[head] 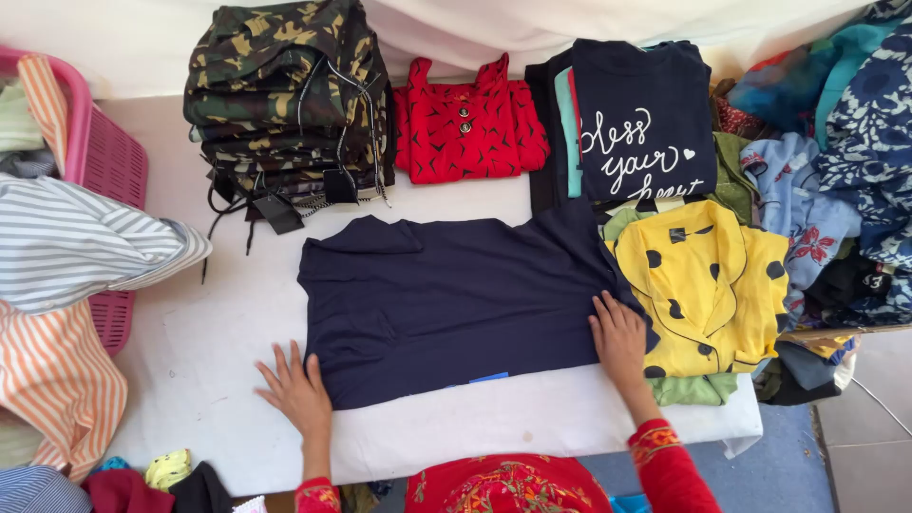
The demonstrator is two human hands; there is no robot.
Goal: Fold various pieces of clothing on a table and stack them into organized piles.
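Note:
A navy blue garment (456, 294) lies spread flat on the white-covered table (218, 361). My left hand (296, 388) rests palm down with fingers spread at the garment's near left corner, mostly on the white cloth. My right hand (619, 337) presses flat on the garment's right edge, beside a yellow top with black dots (712, 285). Both wrists show red embroidered sleeves.
Folded camouflage clothes (285, 104) are stacked at the back left, a red patterned top (465, 123) behind the middle, a dark printed shirt pile (641, 123) at the back right. A heap of loose clothes (845, 161) fills the right. A pink basket (104, 171) with striped garments stands left.

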